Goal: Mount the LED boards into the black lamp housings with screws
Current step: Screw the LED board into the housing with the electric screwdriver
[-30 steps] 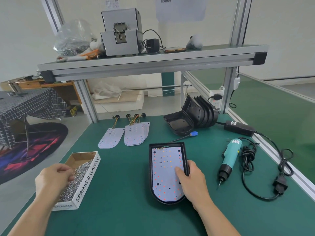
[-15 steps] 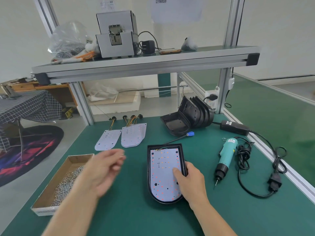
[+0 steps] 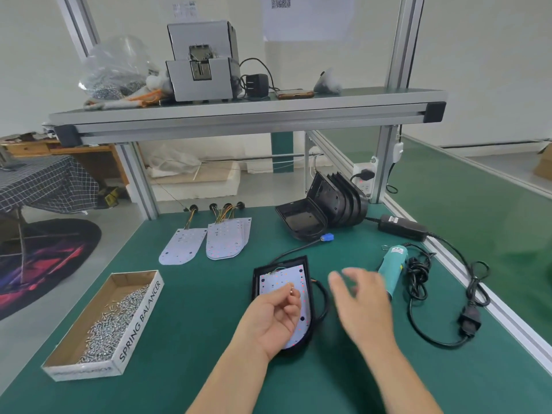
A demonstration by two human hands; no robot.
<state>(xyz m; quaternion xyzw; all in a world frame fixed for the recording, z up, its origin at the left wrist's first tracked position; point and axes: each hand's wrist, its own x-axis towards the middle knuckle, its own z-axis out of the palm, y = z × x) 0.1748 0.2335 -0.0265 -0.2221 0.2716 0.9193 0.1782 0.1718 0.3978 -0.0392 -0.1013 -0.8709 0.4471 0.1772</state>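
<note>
Your right hand (image 3: 361, 303) is blurred. Its fingers read as loose and empty, nothing finer. It hides the nose of the screwdriver (image 3: 393, 264). Your left hand (image 3: 274, 319) covers the lower left of the LED board (image 3: 285, 277) and of the housing (image 3: 256, 283). The screw (image 3: 291, 291) pinched at its fingertips is too small to tell whether it is one or several. Both forearms are cut off by the bottom edge.

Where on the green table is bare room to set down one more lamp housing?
The widest bare patch lies between the screw box and the housing under the left hand, in front of the loose boards. A second lies at the front right corner, below the plug. Crowded: around the screwdriver, and the stacked housings at the back.
</note>
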